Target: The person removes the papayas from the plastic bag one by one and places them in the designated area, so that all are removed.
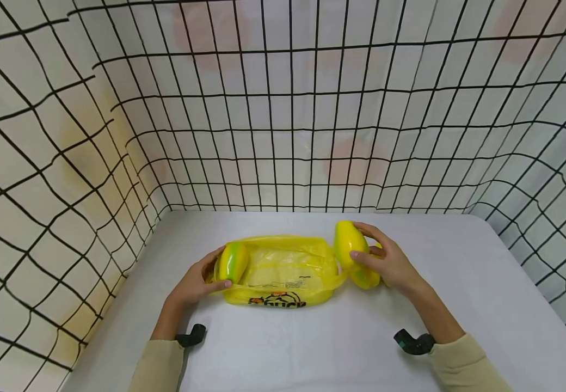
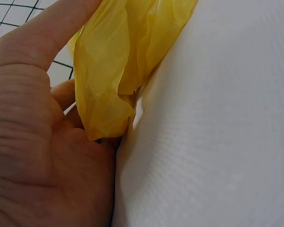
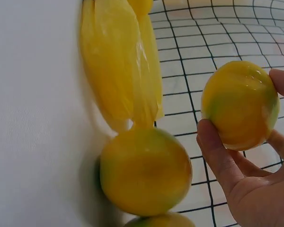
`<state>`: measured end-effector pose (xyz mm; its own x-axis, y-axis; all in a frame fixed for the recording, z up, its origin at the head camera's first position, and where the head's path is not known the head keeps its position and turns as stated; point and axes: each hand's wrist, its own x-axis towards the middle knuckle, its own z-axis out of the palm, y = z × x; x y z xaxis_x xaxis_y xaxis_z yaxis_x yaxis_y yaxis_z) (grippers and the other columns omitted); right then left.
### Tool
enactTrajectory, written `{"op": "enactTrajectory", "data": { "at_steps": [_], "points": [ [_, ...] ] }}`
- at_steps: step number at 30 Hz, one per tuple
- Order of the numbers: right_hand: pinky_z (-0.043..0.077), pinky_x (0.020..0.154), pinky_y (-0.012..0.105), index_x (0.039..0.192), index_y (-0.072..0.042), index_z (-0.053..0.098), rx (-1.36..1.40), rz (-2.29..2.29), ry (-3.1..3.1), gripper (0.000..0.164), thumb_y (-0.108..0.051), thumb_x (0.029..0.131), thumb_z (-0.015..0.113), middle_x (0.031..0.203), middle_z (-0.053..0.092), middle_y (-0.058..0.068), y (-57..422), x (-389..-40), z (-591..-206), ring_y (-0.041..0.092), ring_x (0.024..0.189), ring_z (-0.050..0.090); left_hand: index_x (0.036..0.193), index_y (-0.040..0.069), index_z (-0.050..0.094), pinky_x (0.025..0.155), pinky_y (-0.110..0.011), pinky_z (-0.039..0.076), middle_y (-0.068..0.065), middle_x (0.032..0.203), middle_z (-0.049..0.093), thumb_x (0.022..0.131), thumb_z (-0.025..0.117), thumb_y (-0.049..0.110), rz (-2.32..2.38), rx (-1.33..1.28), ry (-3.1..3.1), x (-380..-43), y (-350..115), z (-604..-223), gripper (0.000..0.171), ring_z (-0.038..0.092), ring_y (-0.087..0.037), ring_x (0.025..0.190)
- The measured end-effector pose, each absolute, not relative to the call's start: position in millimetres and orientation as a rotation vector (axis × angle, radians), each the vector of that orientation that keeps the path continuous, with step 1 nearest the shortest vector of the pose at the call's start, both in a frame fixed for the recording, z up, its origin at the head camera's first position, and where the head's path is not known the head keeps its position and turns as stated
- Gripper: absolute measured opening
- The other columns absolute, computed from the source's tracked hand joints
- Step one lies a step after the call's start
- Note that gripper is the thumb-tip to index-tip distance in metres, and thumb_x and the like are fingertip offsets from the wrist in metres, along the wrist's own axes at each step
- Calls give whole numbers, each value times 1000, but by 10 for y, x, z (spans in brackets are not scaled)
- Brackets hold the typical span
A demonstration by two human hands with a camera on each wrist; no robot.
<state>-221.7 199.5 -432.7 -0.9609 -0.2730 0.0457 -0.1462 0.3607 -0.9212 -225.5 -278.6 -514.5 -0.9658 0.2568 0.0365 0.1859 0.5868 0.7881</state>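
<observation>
Sleeves (image 1: 158, 365) are angled inward. On the worktop (image 1: 293, 354), the yellow bag (image 1: 288, 267) is gripped by the half-curled left hand (image 1: 197, 280); beside the bag, a mango (image 1: 345, 242) is pinched aloft by the right hand (image 1: 389, 264).

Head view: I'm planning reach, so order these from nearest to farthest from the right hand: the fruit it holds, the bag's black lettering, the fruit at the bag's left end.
1. Held fruit, in the right hand.
2. Black lettering, on the near side of the bag.
3. Left-end fruit, by the left hand.
</observation>
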Motion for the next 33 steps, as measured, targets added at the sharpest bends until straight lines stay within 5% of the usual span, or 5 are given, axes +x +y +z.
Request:
{"op": "enactTrajectory", "data": {
  "at_steps": [8,17,23,33],
  "points": [
    [58,99,48,158,-37,38,-337,-1630,2548,70,-39,97,72,166,31,14,2164,-2186,-4321,43,127,58,163,26,32,123,-59,31,-8,165,38,81,86,42,1362,374,2707,-2252,-2791,-5148,100,37,-36,152],
    [56,91,20,161,-30,33,-317,-1672,2518,71,-34,100,69,166,28,16,2364,-2165,-4333,44,128,57,162,26,32,123,-59,32,-8,165,38,80,86,43,1366,359,2709,-2247,-2783,-5143,100,37,-36,152],
    [54,89,15,163,-25,31,-315,-1677,2532,71,-32,102,66,166,27,20,2483,-2138,-4324,46,129,55,163,26,32,123,-59,32,-8,166,37,79,86,45,1364,362,2711,-2252,-2781,-5149,101,36,-36,152],
    [59,84,18,163,-21,30,-296,-1676,2585,69,-31,103,63,164,27,23,2703,-2115,-4345,2,105,64,163,25,32,123,-59,31,-8,166,37,79,87,45,1368,356,2705,-2257,-2787,-5164,102,36,-37,153]
  ]
}}
